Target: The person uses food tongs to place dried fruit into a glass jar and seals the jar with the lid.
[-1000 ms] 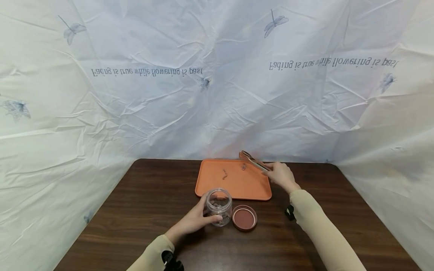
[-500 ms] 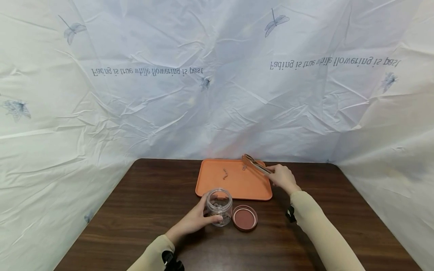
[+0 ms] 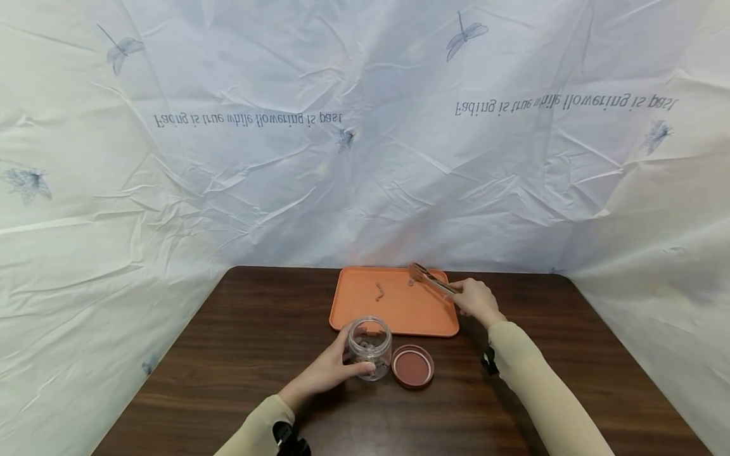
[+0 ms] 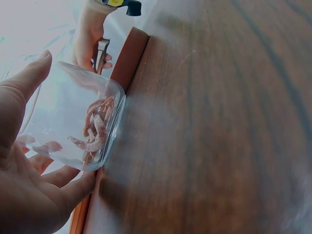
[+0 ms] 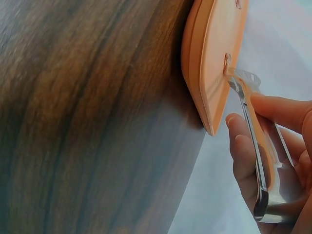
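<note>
My left hand [image 3: 327,369] grips a clear jar [image 3: 365,369], thumb in front and fingers around the far side. Inside, at the bottom, lie several curled reddish-brown pieces [image 4: 96,129] with a whitish coating. My right hand [image 3: 476,300] holds shiny metal tongs [image 3: 436,282] by the middle. The tongs' tips are down at a small curled piece [image 5: 227,62] near the back right of the orange tray [image 3: 399,316]. Whether the tips pinch that piece cannot be made out. A thin, wavy piece [image 3: 379,292] lies farther left on the tray.
A round reddish-brown lid [image 3: 413,367] lies inside up just right of the jar, in front of the tray. All stand on a dark wooden table [image 3: 245,342]. A white printed cloth [image 3: 274,190] hangs behind the table's back edge.
The tongs' tips have moved lower and slightly right, down to the small piece on the tray, and their arms have come closer together. My left hand and the jar stay put.
</note>
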Action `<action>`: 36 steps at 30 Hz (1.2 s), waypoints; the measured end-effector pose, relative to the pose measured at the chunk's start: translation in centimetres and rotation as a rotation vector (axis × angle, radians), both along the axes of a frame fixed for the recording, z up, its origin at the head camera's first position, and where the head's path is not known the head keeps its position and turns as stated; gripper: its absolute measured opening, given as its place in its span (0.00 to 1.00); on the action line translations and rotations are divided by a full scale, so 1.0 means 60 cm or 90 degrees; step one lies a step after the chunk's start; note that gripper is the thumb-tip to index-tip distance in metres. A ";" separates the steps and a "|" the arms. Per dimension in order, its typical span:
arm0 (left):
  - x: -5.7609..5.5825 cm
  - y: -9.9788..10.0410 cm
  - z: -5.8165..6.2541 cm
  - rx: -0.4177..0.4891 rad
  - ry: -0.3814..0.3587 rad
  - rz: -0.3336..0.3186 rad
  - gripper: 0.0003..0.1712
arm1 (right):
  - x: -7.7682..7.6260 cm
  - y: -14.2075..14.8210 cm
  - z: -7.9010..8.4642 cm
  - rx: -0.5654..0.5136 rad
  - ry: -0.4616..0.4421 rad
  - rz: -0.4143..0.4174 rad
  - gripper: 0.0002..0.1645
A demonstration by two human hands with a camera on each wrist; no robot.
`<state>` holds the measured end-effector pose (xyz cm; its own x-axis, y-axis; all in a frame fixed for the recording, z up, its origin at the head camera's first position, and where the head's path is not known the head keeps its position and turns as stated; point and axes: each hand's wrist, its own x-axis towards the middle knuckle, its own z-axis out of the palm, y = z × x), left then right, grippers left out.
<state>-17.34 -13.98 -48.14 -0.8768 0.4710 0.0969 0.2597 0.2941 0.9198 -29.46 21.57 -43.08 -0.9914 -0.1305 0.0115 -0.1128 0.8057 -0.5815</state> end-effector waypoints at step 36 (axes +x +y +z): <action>-0.003 0.001 -0.002 0.000 0.004 -0.003 0.54 | -0.005 0.005 -0.005 -0.045 -0.025 -0.003 0.29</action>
